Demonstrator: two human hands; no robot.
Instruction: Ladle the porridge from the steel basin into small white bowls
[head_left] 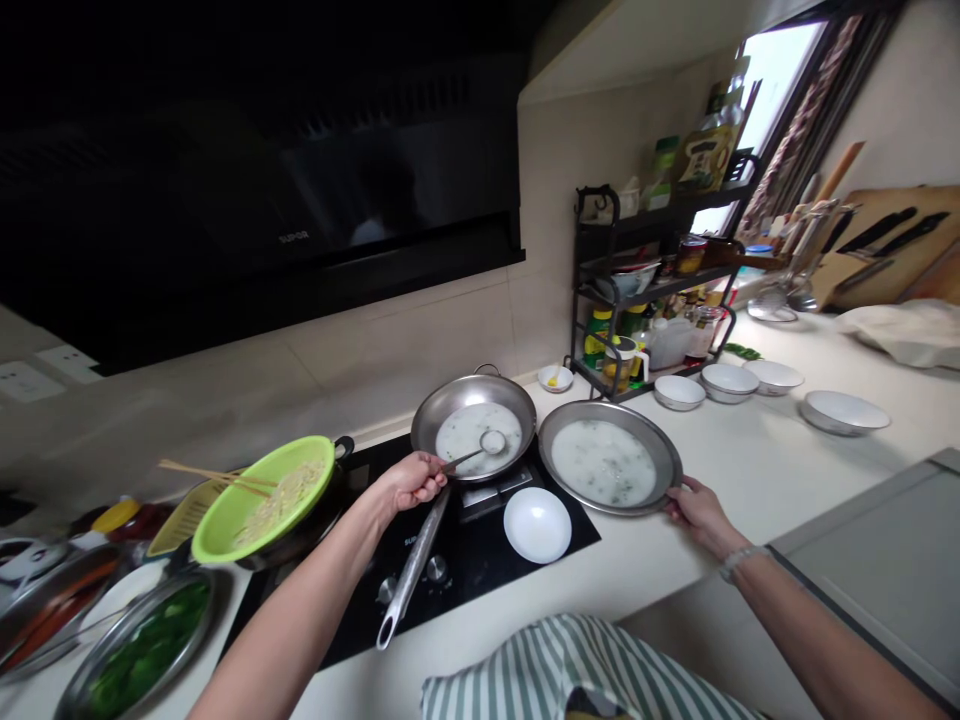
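Observation:
My left hand (415,480) is closed around the handle of a metal ladle (492,441). The ladle's bowl rests at the surface of a milky white soup with green flecks, inside a steel wok (433,412) on the cooktop. Just right of the wok, a wide metal basin (660,462) holds more of the same soup. My right hand (697,510) grips the right rim of this basin. An upturned or shallow white bowl (538,525) lies in front of the two, at the right edge of the cooktop; which way up it is, I cannot tell.
A green colander (315,470) of noodles with chopsticks (214,475) stands at left, near a tray of green vegetables (154,640). The wok's long handle (412,575) points toward me. Several white bowls (729,380) and a spice rack (656,290) stand right. A range hood (262,180) overhangs.

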